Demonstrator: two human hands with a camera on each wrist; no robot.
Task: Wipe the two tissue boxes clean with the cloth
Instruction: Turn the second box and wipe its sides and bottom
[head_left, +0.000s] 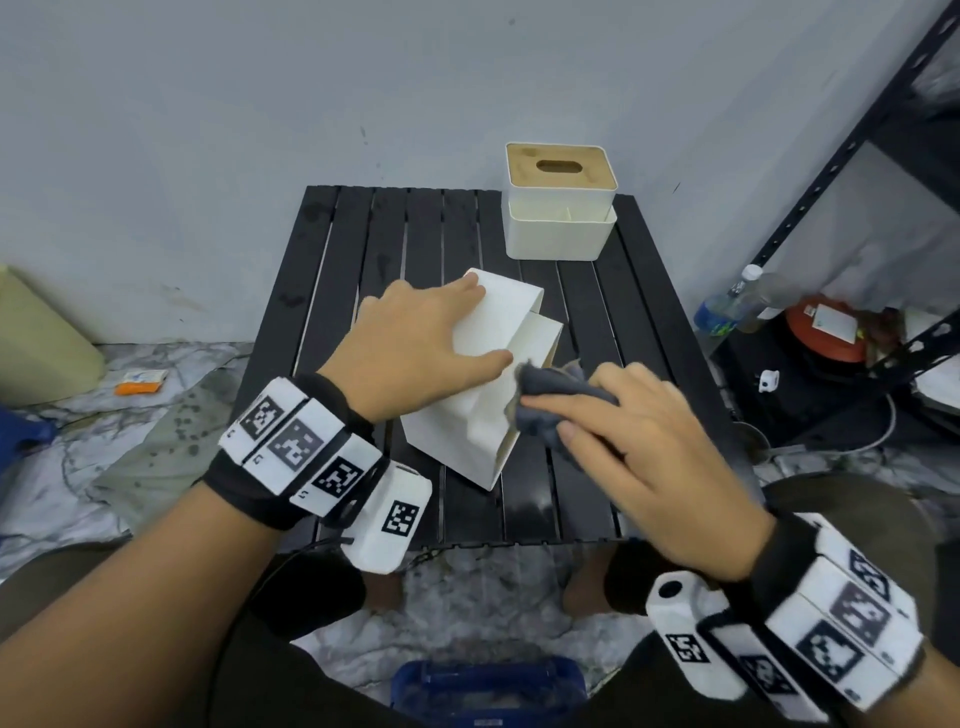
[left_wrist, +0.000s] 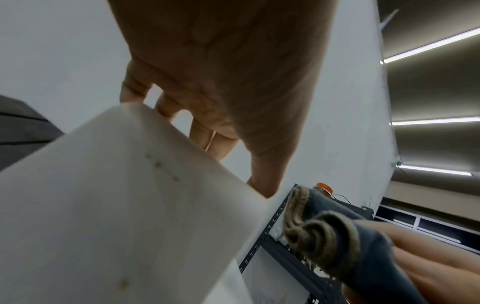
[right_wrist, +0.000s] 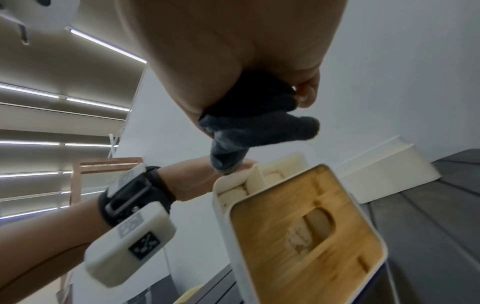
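Observation:
A white tissue box (head_left: 467, 431) lies tipped on its side in the middle of the black slatted table (head_left: 337, 260). My left hand (head_left: 415, 338) holds it from above, fingers over its far edge and thumb on the near face. In the left wrist view the fingers (left_wrist: 166, 107) wrap behind the box (left_wrist: 116, 205). My right hand (head_left: 623, 431) grips a bunched grey cloth (head_left: 550, 395) against the box's right edge. The right wrist view shows the cloth (right_wrist: 254, 127) at the rim above the wooden lid (right_wrist: 306, 226). A second white tissue box (head_left: 561, 208) with a wooden lid stands upright at the back right.
A grey wall runs close behind the table. A dark metal shelf (head_left: 857, 156) stands to the right, with a bottle (head_left: 737, 301) and an orange reel (head_left: 826, 327) at its foot. A beige bin (head_left: 36, 338) sits at the left, a blue crate (head_left: 488, 686) by my knees.

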